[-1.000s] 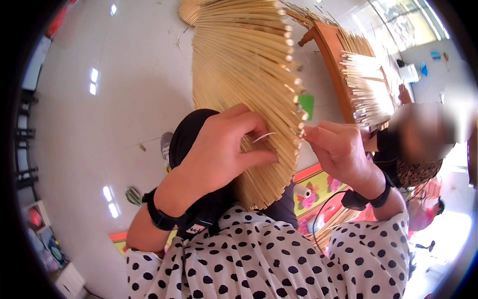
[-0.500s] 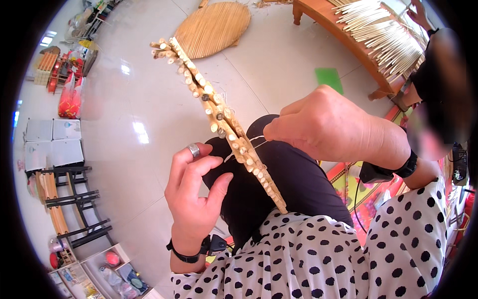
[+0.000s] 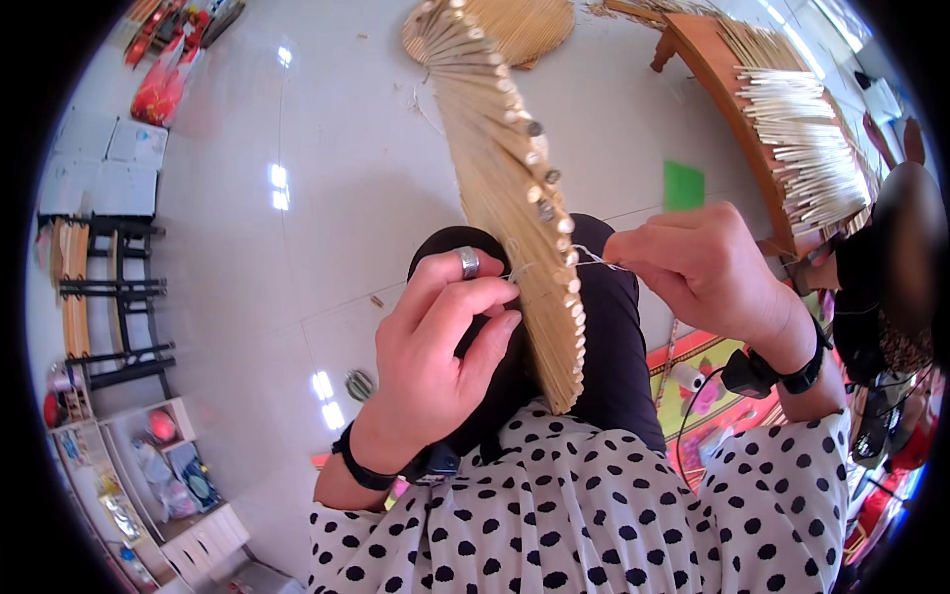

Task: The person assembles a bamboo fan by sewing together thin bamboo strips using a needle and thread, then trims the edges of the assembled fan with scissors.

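Observation:
A flat, fan-like mat of bound straw-coloured stalks (image 3: 495,188) stands across my lap, the cut stalk ends in a row along its right edge. On its left side, my left hand (image 3: 445,346) has curled fingers at a thin white thread (image 3: 521,271); the thumb sits a little apart from the fingertips. My right hand (image 3: 703,267), beyond the right edge, pinches the thread's other stretch, which runs taut from the stalk ends. How the thread passes through the mat is hidden.
An orange wooden bench (image 3: 727,109) at the far right carries pale loose stalks (image 3: 802,148). A round stalk mat (image 3: 534,25) lies on the tiled floor, near a green sheet (image 3: 684,185). Another person (image 3: 896,267) is at the right edge. Black-framed folding stools (image 3: 109,287) stand left.
The mat has tipped so that its broad left face shows. My right hand has moved right and slightly down, my left hand right. The whole view has shifted.

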A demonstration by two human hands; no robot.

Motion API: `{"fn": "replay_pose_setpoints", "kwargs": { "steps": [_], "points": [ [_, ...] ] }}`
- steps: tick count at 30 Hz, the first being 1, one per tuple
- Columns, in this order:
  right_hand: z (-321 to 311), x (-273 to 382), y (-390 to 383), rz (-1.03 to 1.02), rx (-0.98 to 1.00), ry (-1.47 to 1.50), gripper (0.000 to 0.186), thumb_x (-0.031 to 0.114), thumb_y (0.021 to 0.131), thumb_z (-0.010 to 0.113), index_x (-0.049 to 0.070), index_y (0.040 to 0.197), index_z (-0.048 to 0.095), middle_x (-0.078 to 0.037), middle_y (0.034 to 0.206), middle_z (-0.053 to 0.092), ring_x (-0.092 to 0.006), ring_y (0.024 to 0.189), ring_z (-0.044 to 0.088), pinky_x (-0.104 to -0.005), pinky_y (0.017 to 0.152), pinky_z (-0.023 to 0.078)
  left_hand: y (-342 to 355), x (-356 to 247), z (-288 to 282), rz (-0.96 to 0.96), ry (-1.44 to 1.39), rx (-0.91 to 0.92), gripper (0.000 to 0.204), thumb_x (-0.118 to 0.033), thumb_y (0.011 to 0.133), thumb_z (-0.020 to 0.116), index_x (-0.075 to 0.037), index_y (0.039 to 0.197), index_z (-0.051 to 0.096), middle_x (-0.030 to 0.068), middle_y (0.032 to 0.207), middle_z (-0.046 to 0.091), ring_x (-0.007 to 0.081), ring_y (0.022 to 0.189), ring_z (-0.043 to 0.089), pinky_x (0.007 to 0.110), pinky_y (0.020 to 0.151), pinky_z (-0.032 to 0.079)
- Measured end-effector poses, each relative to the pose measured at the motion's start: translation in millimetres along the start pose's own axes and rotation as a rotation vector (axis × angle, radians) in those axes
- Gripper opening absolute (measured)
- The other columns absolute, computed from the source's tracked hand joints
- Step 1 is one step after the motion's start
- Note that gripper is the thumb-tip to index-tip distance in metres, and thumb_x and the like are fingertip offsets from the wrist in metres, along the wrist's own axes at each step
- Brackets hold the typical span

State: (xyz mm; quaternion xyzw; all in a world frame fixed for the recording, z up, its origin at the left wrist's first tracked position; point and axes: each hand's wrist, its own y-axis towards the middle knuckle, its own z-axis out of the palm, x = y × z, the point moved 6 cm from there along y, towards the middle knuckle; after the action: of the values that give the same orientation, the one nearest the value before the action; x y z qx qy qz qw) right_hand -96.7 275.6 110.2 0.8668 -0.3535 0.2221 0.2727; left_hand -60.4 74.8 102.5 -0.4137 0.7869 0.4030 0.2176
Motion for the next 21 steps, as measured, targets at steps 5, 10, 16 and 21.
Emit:
{"fn": "replay_pose_setpoints", "kwargs": {
  "steps": [5, 10, 16, 21],
  "points": [
    [-2.2, 2.7, -0.9, 0.081, 0.047, -0.025, 0.012, -0.002, 0.08, 0.066, 0.004, 0.09, 0.069, -0.01, 0.073, 0.065, -0.0264, 0.061, 0.063, -0.032, 0.054, 0.049, -13.7, 38.9, -7.9, -0.189, -0.069, -0.051, 0.022, 0.009, 0.076, 0.069, 0.0, 0.094, 0.061, 0.0117, 0.101, 0.062, 0.0158, 0.071, 0.064, 0.027, 0.067, 0.052],
    [-2.2, 6.8, 1.0, 0.151, 0.039, -0.032, 0.011, -0.003, 0.081, 0.065, 0.002, 0.09, 0.069, -0.011, 0.073, 0.067, -0.0234, 0.06, 0.064, -0.0299, 0.055, 0.049, -27.3, 71.1, -3.1, -0.155, 0.103, 0.02, 0.024, 0.005, 0.073, 0.073, -0.003, 0.094, 0.063, 0.0101, 0.1, 0.06, 0.0232, 0.082, 0.063, 0.033, 0.07, 0.052],
    [-5.5, 6.8, 2.3, 0.275, 0.069, -0.087, 0.01, -0.004, 0.083, 0.064, 0.0, 0.09, 0.07, -0.012, 0.075, 0.068, -0.0202, 0.063, 0.066, -0.028, 0.057, 0.05, -18.2, 66.1, 36.1, 0.005, 0.285, 0.064, 0.027, -0.004, 0.067, 0.076, -0.007, 0.091, 0.064, 0.0055, 0.099, 0.06, 0.026, 0.099, 0.057, 0.036, 0.079, 0.046],
    [-4.5, 8.0, 0.6, 0.259, 0.044, -0.095, 0.01, -0.004, 0.082, 0.065, 0.0, 0.09, 0.07, -0.012, 0.074, 0.068, -0.0199, 0.062, 0.066, -0.0277, 0.057, 0.05, -19.2, 68.7, 44.1, 0.074, 0.266, 0.006, 0.023, -0.006, 0.068, 0.074, -0.009, 0.089, 0.066, 0.0018, 0.09, 0.06, 0.0211, 0.092, 0.057, 0.034, 0.074, 0.042]
  ]
}}
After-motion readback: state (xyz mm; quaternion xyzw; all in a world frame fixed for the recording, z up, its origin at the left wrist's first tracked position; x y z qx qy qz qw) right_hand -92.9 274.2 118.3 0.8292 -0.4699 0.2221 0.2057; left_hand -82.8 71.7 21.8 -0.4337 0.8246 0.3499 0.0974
